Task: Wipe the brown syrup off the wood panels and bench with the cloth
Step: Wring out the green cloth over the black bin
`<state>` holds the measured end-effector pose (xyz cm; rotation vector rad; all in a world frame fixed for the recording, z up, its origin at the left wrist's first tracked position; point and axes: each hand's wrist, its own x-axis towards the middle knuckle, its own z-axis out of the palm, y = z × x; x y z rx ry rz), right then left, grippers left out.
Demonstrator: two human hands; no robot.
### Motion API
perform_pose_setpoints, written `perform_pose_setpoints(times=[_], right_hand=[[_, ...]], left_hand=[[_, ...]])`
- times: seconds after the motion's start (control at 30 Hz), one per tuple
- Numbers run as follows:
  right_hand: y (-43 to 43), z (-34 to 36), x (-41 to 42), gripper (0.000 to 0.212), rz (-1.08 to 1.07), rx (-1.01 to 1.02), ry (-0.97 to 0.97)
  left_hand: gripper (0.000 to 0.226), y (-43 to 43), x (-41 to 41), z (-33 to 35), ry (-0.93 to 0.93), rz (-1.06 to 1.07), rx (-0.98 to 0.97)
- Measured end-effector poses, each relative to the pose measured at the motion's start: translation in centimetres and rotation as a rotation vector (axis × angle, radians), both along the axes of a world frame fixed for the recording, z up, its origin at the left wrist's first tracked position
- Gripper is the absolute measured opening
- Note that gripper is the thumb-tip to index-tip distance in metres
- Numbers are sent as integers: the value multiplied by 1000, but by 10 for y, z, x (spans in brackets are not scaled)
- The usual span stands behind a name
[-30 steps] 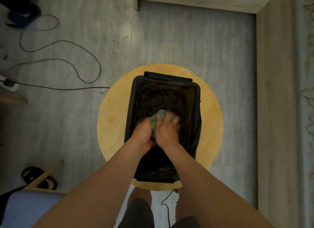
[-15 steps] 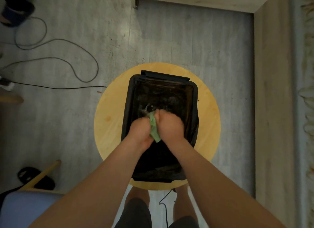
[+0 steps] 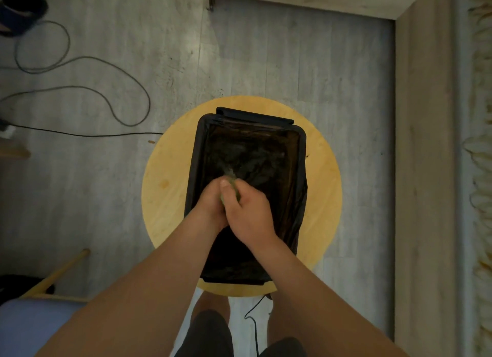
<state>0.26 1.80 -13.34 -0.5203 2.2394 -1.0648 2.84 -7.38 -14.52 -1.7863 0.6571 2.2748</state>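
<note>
Grey plank floor (image 3: 80, 186); a round wooden bench (image 3: 165, 205) carries a black lined bin (image 3: 302, 154). Over it, left hand (image 3: 209, 206) and right hand (image 3: 251, 214) clamp curled fingers (image 3: 246, 197) on the green cloth (image 3: 231, 183). Twisting firmly over the bin's middle should keep drips inside.

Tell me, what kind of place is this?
Probably a room in a home: a grey plank floor with loose cables lying on it, and a round wooden stool holding a black lined bin.
</note>
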Motion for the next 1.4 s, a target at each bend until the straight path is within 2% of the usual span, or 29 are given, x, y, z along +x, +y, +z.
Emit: perform_pose_setpoints(times=[0.03, 0.07, 0.13, 0.17, 0.23, 0.3, 0.37, 0.47, 0.53, 0.57, 0.63, 0.7, 0.77, 0.9, 0.97, 1.03, 1.13, 1.2, 1.27, 1.33, 1.4], right_hand=[[0, 0, 1, 42, 31, -33, 61], [1, -4, 0, 41, 78, -21, 117], [1, -21, -7, 45, 167, 129, 220], [2, -31, -14, 47, 200, 238, 265], [4, -49, -27, 46, 260, 500, 360], [3, -56, -33, 44, 156, 610, 371], [0, -56, -24, 46, -36, 598, 227], [-9, -53, -8, 53, -99, 596, -191], [-10, -45, -2, 50, -117, 436, -411], [-8, -38, 2, 48, -126, 338, -412], [-2, -17, 8, 42, -134, 177, -247], [1, 2, 14, 39, -119, 28, -73], [0, 5, 18, 40, -43, -31, 86], [-1, -23, -6, 54, 109, 247, 311], [2, -38, -24, 48, 131, 433, 340], [4, -47, -29, 38, 37, 493, 347], [2, -48, -15, 43, -226, 372, 203], [6, -50, -9, 47, -219, 379, 11], [12, -47, -11, 40, -158, 322, -253], [19, -36, -14, 36, -212, 164, -479], [25, -27, -20, 36, -288, 76, -580]], left_hand=[[58, 0, 1, 0, 0, 17, -13], [52, -1, 1, 4, -2, 13, -30], [24, 0, 1, 12, -2, 15, -42], [16, 2, 2, 14, 10, 25, -32], [23, 5, 4, 15, 50, 15, -33], [29, 7, 6, 16, 55, -38, -53], [31, 7, 7, 11, 21, -41, -100], [35, 11, 6, 7, -46, -31, -123], [37, 12, 5, 8, -58, -11, -51], [36, 9, 6, 9, -73, -12, -26], [36, 4, 7, 9, -45, -26, -11], [47, 0, 5, 9, -31, -32, -44], [40, 1, 4, 14, -69, -51, -102], [13, 6, 6, 26, 38, -69, -74], [19, 10, 11, 22, 80, -121, -94], [30, 12, 13, 18, 68, -232, -132], [50, 12, 13, 12, -92, -493, -377], [61, 12, 13, 8, -121, -706, -563], [69, 11, 12, 3, -54, -848, -618], [69, 8, 13, -1, 10, -828, -589], [59, 3, 13, -1, 39, -736, -523]])
